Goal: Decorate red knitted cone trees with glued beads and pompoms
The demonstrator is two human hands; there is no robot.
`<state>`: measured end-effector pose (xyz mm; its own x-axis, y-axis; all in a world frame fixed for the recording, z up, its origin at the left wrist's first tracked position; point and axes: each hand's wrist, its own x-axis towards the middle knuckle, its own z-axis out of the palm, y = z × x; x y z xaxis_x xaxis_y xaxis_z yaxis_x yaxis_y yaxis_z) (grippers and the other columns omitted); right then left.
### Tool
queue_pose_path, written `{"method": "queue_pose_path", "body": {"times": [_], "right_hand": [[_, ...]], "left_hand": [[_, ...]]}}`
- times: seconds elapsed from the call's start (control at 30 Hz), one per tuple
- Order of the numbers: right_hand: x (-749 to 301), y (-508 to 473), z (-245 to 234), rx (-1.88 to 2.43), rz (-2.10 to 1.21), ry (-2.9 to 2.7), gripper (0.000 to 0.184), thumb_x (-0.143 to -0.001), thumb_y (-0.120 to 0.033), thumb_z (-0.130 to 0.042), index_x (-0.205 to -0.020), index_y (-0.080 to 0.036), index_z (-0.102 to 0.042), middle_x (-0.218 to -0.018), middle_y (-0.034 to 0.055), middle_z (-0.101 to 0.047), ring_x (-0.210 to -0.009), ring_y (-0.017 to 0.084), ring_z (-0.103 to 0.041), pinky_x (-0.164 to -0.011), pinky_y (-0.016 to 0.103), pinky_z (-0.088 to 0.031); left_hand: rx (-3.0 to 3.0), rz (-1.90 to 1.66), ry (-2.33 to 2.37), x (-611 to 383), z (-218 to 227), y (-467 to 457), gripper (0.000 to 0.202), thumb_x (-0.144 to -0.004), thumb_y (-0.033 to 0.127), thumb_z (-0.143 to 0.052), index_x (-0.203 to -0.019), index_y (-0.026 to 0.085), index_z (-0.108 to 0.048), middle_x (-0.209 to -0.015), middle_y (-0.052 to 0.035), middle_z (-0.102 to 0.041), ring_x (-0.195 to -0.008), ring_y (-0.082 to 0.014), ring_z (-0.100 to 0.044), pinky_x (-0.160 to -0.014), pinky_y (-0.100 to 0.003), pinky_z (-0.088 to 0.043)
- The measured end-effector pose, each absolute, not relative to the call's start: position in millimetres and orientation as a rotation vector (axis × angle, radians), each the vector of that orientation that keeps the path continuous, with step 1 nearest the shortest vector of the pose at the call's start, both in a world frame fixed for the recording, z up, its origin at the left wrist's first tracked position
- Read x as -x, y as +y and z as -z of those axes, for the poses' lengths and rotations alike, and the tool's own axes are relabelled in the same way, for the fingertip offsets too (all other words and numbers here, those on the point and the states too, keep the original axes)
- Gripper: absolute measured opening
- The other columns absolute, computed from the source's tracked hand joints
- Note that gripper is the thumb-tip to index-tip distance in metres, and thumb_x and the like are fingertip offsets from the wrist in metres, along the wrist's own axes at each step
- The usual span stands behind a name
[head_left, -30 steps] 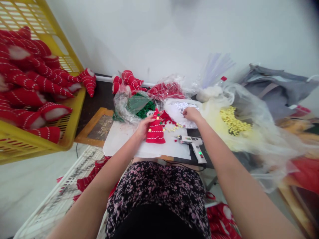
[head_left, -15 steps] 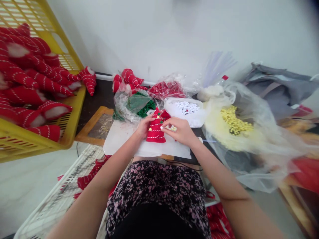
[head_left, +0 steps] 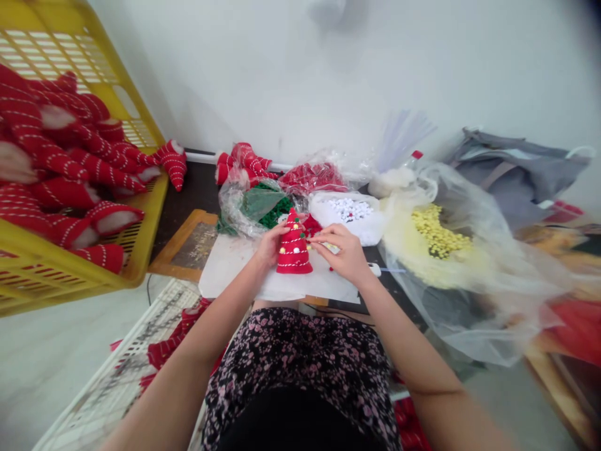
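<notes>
My left hand (head_left: 271,245) is closed around the left side of a red cone-shaped felt hat (head_left: 292,262), gripping it upright above a white sheet (head_left: 230,266). White stitched lines run across the hat, and small green, yellow and white pompoms sit on its front. A white pompom (head_left: 296,250) lies low on the front. At the hat's right edge is my right hand (head_left: 342,250), thumb and fingers pinched together. Whatever is between those fingertips is too small to make out. Behind the hat lies a small red heap (head_left: 311,224), partly hidden.
Bags of green pompoms (head_left: 272,210), red pompoms (head_left: 314,177), white pompoms (head_left: 351,210) and yellow pompoms (head_left: 439,232) stand around the sheet. A yellow crate (head_left: 153,235) of red striped cones is at left, a wooden frame (head_left: 176,266) beside it. A grey bag (head_left: 511,166) lies right.
The white pompom that was in my right fingertips is now on the hat's front. My right hand has drawn slightly off to the right. The view has shifted a little.
</notes>
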<state>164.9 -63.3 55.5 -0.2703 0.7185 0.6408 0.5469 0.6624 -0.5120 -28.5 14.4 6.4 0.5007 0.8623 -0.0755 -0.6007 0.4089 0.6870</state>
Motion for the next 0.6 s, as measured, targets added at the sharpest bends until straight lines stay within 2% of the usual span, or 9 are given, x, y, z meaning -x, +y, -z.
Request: {"method": "queue_pose_path", "body": {"times": [0.17, 0.33, 0.43, 0.53, 0.6], "right_hand": [[-151, -82, -58, 0.913, -0.096, -2.048, 0.031, -0.101, -0.016, -0.058, -0.117, -0.03, -0.081, -0.098, 0.0084, -0.071, -0.089, 0.026, -0.064, -0.079, 0.043, -0.057], [-138, -92, -58, 0.842, 0.031, -2.105, 0.04, -0.097, -0.009, -0.055, -0.12, -0.03, -0.081, -0.097, 0.0083, -0.069, -0.086, 0.025, -0.061, -0.076, 0.042, -0.055], [-134, -95, -59, 0.831, -0.026, -1.949, 0.035, -0.101, -0.012, -0.054, -0.121, -0.028, -0.079, -0.099, 0.0074, -0.07, -0.09, 0.024, -0.065, -0.081, 0.04, -0.057], [-131, -96, -53, 0.917, -0.115, -1.805, 0.025, -0.102, -0.018, -0.056, -0.117, -0.023, -0.076, -0.104, 0.0093, -0.072, -0.096, 0.024, -0.07, -0.084, 0.038, -0.058], [-129, -96, -43, 1.022, -0.2, -1.788, 0.021, -0.101, -0.02, -0.058, -0.113, -0.021, -0.075, -0.106, 0.0096, -0.073, -0.083, 0.021, -0.07, -0.078, 0.036, -0.058]], "left_hand": [[-0.734, -1.001, 0.442, 36, -23, 7, 0.074, -0.067, 0.024, -0.073, -0.14, 0.015, -0.066, -0.105, -0.0089, -0.082, -0.101, -0.0297, -0.077, -0.092, -0.038, -0.058], [-0.817, -1.024, 0.372, 48, -33, -5, 0.078, -0.07, 0.024, -0.074, -0.146, 0.014, -0.062, -0.104, -0.0069, -0.08, -0.084, -0.0216, -0.076, -0.079, -0.03, -0.056], [-0.822, -1.045, 0.363, 62, -32, -12, 0.08, -0.071, 0.025, -0.074, -0.148, 0.015, -0.06, -0.105, -0.0064, -0.079, -0.08, -0.0186, -0.074, -0.077, -0.028, -0.056], [-0.816, -1.091, 0.38, 76, -33, -20, 0.074, -0.072, 0.028, -0.072, -0.145, 0.017, -0.064, -0.107, -0.0071, -0.079, -0.085, -0.021, -0.074, -0.076, -0.03, -0.056], [-0.825, -1.135, 0.393, 84, -36, -26, 0.07, -0.073, 0.031, -0.07, -0.142, 0.019, -0.066, -0.11, -0.0076, -0.08, -0.091, -0.0252, -0.075, -0.078, -0.033, -0.056]]}}
